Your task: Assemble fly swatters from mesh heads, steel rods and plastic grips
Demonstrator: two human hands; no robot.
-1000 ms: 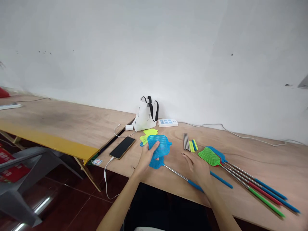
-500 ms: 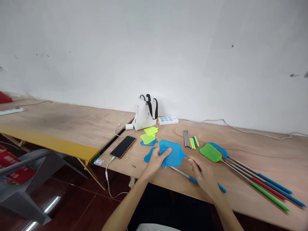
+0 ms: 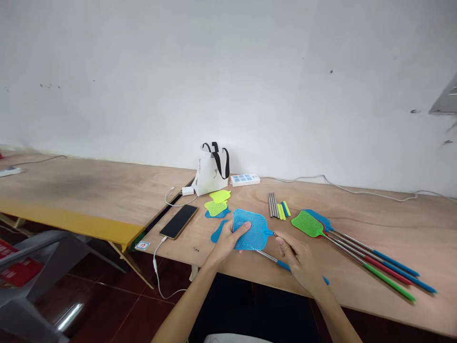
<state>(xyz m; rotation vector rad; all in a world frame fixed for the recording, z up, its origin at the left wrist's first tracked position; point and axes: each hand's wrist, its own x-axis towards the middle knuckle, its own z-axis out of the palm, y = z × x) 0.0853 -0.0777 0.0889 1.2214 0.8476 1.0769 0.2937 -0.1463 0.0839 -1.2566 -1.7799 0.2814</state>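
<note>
My left hand (image 3: 228, 239) grips a blue mesh fly swatter head (image 3: 254, 228), thumb on top, at its left side. My right hand (image 3: 298, 257) is closed around a thin metal rod (image 3: 275, 234) at the neck of that head; most of the rod is hidden in my fingers. Beneath both hands lies another blue fly swatter, its head (image 3: 217, 231) partly covered by my left hand and its blue grip (image 3: 283, 265) running under my right. Loose yellow swatter heads (image 3: 220, 196) and a blue one (image 3: 214, 214) lie beyond my left hand.
Metal tubes (image 3: 273, 206) and short yellow and blue grips (image 3: 284, 210) lie beyond my right hand. Several assembled swatters (image 3: 310, 224) rest at right. A phone (image 3: 179, 221) on a cable, a white bag (image 3: 211, 174) and a power strip (image 3: 245, 179) are on the table (image 3: 342, 267).
The whole scene has shifted slightly left in view. Both hands keep their hold at the swatter head and the rod, with little visible change between them.
</note>
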